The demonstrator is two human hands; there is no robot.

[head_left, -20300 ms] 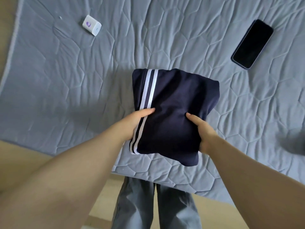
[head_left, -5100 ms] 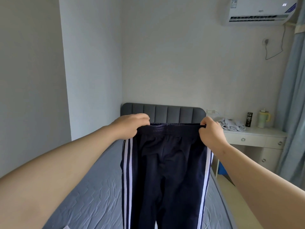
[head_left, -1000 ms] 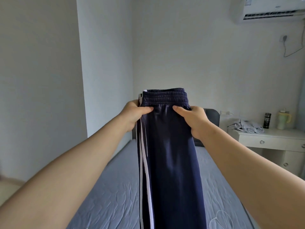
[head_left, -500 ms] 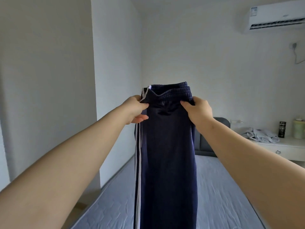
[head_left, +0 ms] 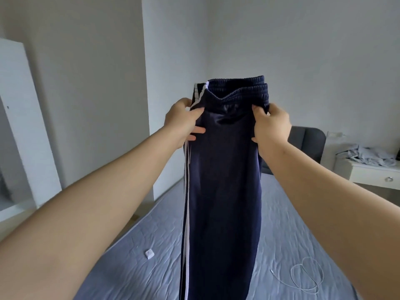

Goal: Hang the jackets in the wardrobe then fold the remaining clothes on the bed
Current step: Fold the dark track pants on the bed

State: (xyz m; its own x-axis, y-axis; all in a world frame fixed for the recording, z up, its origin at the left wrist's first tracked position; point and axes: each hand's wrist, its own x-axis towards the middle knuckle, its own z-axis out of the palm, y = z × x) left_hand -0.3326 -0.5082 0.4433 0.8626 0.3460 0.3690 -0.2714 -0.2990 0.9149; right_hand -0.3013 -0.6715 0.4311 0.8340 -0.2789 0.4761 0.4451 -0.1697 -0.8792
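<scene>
Navy track trousers [head_left: 223, 180] with white side stripes hang lengthwise in front of me, doubled leg on leg, waistband at the top. My left hand [head_left: 184, 122] pinches the striped left edge just below the waistband. My right hand [head_left: 271, 124] grips the right edge at the same height. The legs drop down past the bottom of the view over the grey-blue bed [head_left: 281, 245].
A small white block [head_left: 149, 253] and a white cable [head_left: 307, 276] lie on the bed. A dark headboard [head_left: 307, 144] stands behind. A white bedside table [head_left: 372, 176] at right carries a crumpled light garment [head_left: 368, 155]. A white panel [head_left: 19, 118] stands at far left.
The trousers went from spread wide to doubled leg on leg. Over the last second my hands stayed near the waistband while the view swung left and the waistband sagged.
</scene>
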